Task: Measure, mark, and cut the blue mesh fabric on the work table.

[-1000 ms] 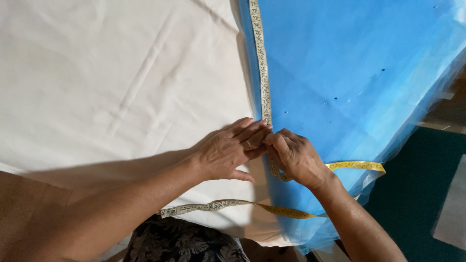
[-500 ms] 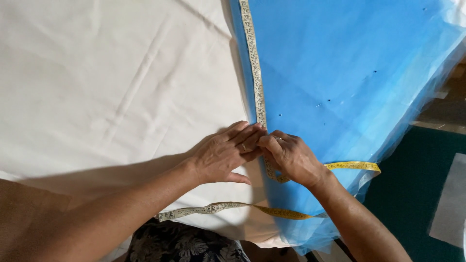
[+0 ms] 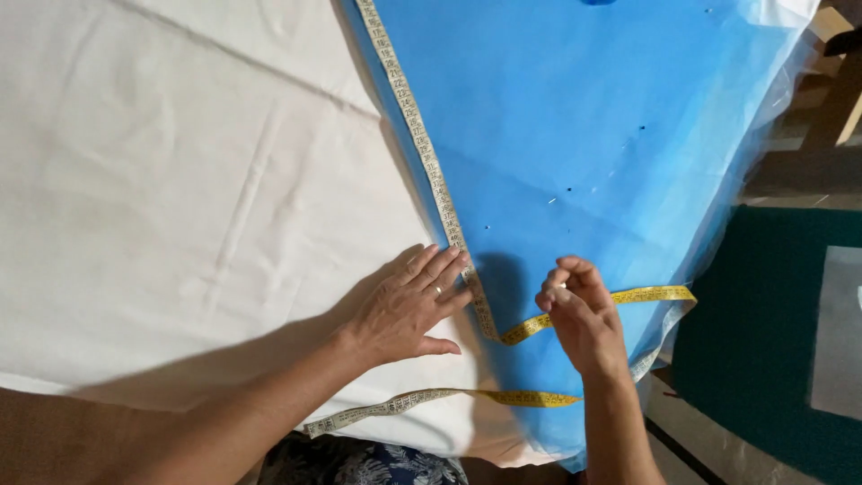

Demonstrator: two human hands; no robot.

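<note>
The measuring tape (image 3: 422,148) lies along the seam where the blue fabric (image 3: 584,117) overlaps the white cloth (image 3: 180,180) on the desk. The left hand (image 3: 404,305) rests flat, fingers together, pinning the tape near its bend. The right hand (image 3: 579,319) is curled, fingertips pressed together; whether it pinches the tape's yellow loop cannot be told. Judgement: the tape is light, limp and smooth, likely to slide. The blue fabric looks thin and soft, prone to shifting. Best held flat under pressure, close to the edge.
</note>
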